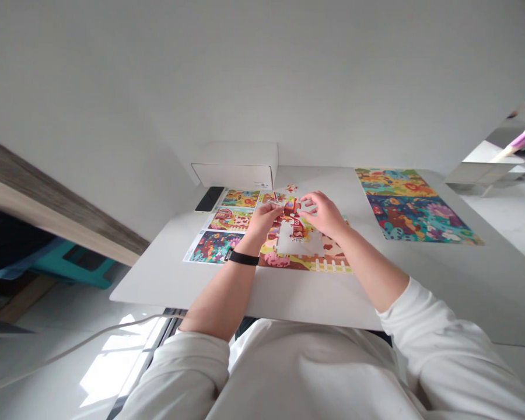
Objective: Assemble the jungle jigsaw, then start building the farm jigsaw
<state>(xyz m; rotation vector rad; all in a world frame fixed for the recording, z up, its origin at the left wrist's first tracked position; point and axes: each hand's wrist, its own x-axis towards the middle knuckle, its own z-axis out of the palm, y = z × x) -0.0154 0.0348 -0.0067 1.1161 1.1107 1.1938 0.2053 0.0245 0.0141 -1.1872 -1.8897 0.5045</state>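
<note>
A partly assembled farm jigsaw (304, 256) with a red barn lies on the white table (289, 291) in front of me. My left hand (266, 217), with a black band on the wrist, rests its curled fingers on the pieces at the puzzle's upper left. My right hand (324, 213) hovers over the puzzle's top middle, fingers pinched on a small puzzle piece (294, 216). Both hands nearly meet above the barn. A bare gap (295, 245) in the puzzle shows below them.
A reference sheet (227, 224) with several small pictures lies to the left, a black phone (209, 199) beyond it. A white box (236, 165) stands at the back. Two finished colourful puzzles (413, 204) lie to the right. One loose piece (291, 188) sits near the box.
</note>
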